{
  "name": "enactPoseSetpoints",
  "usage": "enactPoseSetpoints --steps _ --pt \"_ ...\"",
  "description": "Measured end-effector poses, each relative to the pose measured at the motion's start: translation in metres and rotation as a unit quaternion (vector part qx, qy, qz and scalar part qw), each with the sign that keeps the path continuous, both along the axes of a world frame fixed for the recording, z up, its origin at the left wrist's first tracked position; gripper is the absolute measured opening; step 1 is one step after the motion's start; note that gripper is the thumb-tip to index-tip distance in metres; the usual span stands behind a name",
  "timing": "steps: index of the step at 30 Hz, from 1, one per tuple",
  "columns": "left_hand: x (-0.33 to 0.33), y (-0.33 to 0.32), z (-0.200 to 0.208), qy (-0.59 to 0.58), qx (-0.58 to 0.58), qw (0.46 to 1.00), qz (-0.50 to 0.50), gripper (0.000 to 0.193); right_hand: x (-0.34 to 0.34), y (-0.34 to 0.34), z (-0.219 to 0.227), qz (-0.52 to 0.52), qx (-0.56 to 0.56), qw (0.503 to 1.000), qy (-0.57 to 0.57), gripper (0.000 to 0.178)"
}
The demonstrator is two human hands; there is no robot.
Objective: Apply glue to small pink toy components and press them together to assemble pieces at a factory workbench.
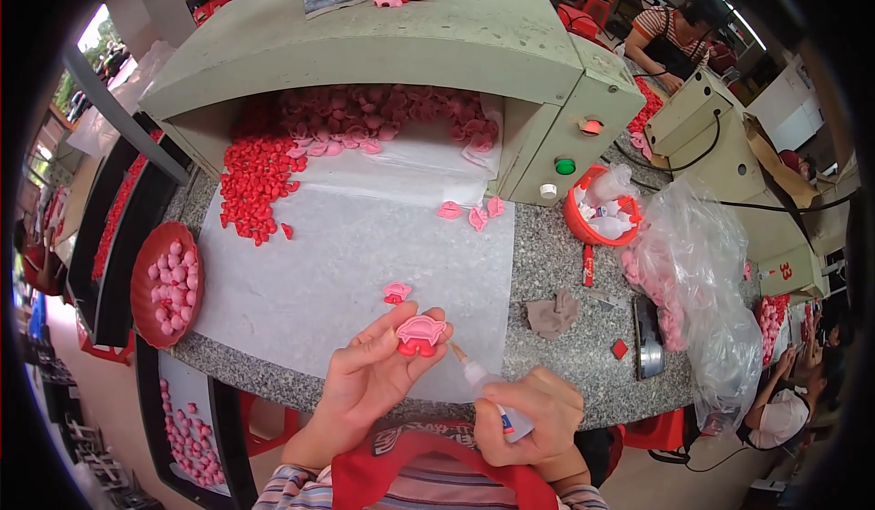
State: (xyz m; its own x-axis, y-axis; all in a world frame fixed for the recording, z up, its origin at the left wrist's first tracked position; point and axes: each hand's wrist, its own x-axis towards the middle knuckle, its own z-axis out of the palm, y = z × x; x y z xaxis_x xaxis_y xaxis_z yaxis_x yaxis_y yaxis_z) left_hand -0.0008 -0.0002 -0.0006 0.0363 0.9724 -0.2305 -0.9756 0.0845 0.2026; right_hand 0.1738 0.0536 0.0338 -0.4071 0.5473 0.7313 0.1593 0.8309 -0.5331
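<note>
My left hand [369,373] pinches a small plastic piece, a pink shell joined to a red part [419,347], by its edges above the white sheet. My right hand [538,410] is wrapped round a small clear squeeze bottle [476,374] with a thin tip. That tip points up and left toward the plastic piece, a short gap away from it. Just beyond my left hand, another pink-and-red piece [396,292] lies on the white sheet [355,236]. Farther off, several loose pink shells [478,218] rest on the sheet's far right.
A green metal hood [365,59] stands over heaps of red parts [255,186] and pink shells [355,118]. At left is a red bowl [143,278] of pink pieces. To the right are an orange tub [578,226], a grey cloth [552,313], a phone [648,337] and a plastic bag [720,273].
</note>
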Motion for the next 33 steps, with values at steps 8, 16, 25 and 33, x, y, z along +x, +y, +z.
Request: enactPoseSetpoints --steps 8,16,25,33 --pt "0.0007 0.0002 0.0016 0.000 -0.004 1.000 -0.004 0.033 0.0007 -0.0017 0.0007 0.006 -0.002 1.000 -0.009 0.028" --pt "0.0003 -0.0002 0.0005 -0.002 -0.001 1.000 -0.005 0.033 0.0001 -0.0047 0.0030 0.009 -0.010 1.000 -0.024 0.028" --pt "0.0006 -0.0001 0.0026 0.003 -0.003 1.000 -0.007 0.033 0.0011 -0.0059 0.0046 0.011 -0.011 0.999 -0.032 0.028" --pt "0.0014 -0.0008 0.0027 0.005 -0.001 1.000 -0.004 0.033 0.0021 -0.0080 0.0031 0.013 -0.012 1.000 -0.016 0.030"
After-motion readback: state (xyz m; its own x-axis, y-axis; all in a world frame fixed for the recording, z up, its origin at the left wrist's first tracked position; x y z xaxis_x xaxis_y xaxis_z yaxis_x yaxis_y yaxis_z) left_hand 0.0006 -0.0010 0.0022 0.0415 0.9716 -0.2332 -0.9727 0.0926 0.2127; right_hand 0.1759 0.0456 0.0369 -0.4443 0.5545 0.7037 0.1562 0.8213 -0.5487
